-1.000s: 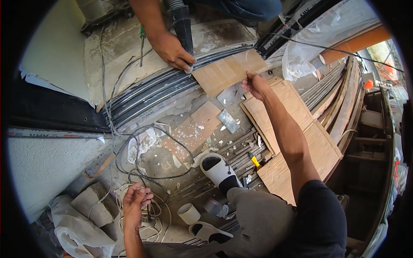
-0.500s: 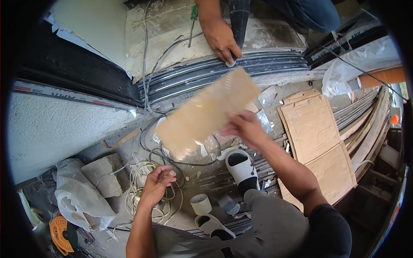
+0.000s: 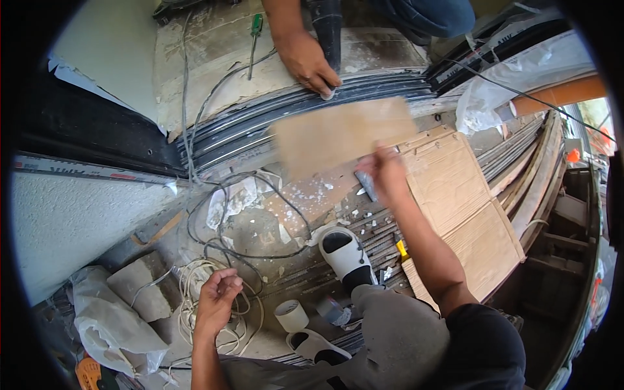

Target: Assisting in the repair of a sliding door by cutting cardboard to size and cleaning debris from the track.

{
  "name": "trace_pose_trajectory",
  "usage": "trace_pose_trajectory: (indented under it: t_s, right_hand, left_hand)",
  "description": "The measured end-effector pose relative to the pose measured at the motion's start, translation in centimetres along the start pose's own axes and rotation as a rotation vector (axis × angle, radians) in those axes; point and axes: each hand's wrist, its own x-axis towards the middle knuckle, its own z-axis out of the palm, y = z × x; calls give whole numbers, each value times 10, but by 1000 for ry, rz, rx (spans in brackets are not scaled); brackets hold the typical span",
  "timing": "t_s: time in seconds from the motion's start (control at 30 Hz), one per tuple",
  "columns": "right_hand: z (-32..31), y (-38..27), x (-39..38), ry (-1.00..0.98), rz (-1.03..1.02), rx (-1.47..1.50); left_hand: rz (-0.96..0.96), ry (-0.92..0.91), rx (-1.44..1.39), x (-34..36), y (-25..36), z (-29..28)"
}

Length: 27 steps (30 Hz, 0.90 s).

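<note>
My right hand (image 3: 385, 172), smeared by motion, grips a flat rectangular piece of brown cardboard (image 3: 338, 135) by its near edge. The cardboard is blurred too and hangs over the floor just in front of a black metal sill track (image 3: 237, 123). Loosely curled and holding nothing, my left hand (image 3: 220, 296) hovers above a coil of white cable (image 3: 192, 286). Across the track, another person's hand (image 3: 305, 60) presses a small whitish thing, mostly hidden under the fingers, against the rails.
Larger cardboard sheets (image 3: 455, 188) lie at the right beside long strips (image 3: 530, 175). Near my shoes are a tape roll (image 3: 291, 316) and a yellow-handled tool (image 3: 402, 249). A concrete block (image 3: 144, 286) and plastic bag (image 3: 110, 318) sit left. A green-handled screwdriver (image 3: 254, 42) lies beyond the track.
My right hand has swung the cardboard piece away from me and turned it more level, baring the dusty floor and dark cable. The whole view has shifted a little to the right.
</note>
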Motion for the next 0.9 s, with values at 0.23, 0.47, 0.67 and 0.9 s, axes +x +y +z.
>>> trace_pose_trajectory:
  t_s: [0.23, 0.47, 0.67, 0.9]
  right_hand:
    - [-105, -76, 129, 110, -78, -27]
    - [-110, -77, 147, 130, 9, -102]
    - [-115, -85, 126, 101, -129, -107]
    - [-119, -84, 128, 127, -93, -71]
  left_hand:
    - [62, -76, 113, -3, 5, 13]
    - [43, -91, 119, 6, -3, 12]
    - [23, -66, 157, 11, -9, 8]
    - [40, -63, 164, 6, -9, 9]
